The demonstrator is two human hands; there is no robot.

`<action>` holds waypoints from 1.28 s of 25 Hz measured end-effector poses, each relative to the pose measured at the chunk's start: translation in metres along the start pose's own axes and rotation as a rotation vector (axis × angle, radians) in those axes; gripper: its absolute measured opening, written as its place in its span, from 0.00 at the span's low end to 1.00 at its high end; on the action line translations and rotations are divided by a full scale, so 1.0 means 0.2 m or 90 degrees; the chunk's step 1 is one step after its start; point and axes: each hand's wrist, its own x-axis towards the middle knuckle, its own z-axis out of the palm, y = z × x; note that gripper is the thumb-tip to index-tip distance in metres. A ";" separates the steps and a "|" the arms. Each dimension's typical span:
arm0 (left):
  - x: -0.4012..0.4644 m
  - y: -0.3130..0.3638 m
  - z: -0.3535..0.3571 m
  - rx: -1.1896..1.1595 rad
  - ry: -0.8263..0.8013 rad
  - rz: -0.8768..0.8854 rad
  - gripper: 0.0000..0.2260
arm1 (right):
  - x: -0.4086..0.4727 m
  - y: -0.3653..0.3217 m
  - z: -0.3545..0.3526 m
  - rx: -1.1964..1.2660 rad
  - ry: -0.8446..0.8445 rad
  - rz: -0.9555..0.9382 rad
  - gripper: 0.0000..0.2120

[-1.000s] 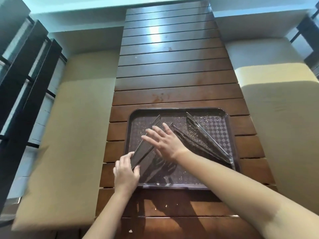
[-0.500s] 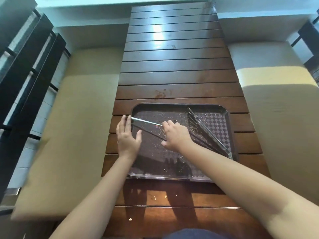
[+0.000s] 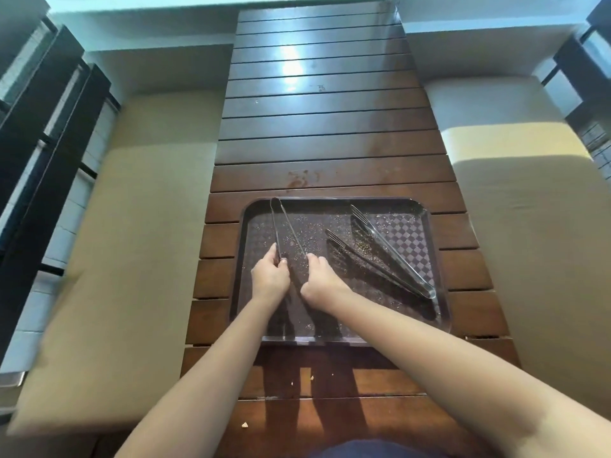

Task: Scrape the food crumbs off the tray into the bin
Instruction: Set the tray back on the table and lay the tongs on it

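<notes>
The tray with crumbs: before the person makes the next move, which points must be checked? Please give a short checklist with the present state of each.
1. Left hand grips one arm of the held tongs: ok.
2. Right hand grips the other arm: ok.
3. Hinge of the held tongs points to the far left corner of the tray, tips toward the person: ok.
4. Tray free of other tools: not ok, the second tongs lie on its right half.
5. Crumbs all inside the tray: not ok, a few lie on the table near the person.
6. Bin within reach: cannot tell, none is in view.
</notes>
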 end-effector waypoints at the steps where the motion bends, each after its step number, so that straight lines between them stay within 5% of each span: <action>1: 0.02 -0.01 0.00 0.052 0.004 0.010 0.20 | 0.01 0.01 0.00 0.000 -0.001 0.006 0.30; 10: 0.04 -0.01 0.04 0.238 0.067 0.060 0.18 | 0.03 0.05 0.05 0.031 0.004 0.037 0.26; 22: 0.04 -0.01 0.04 0.214 0.050 0.048 0.16 | 0.04 0.07 0.07 0.023 -0.003 0.033 0.27; 26: 0.04 0.03 0.04 0.324 0.066 0.076 0.20 | 0.01 0.09 -0.01 0.025 0.113 -0.020 0.28; 32: 0.02 0.22 0.22 0.383 -0.046 0.314 0.19 | -0.06 0.31 -0.23 -0.188 0.306 -0.004 0.31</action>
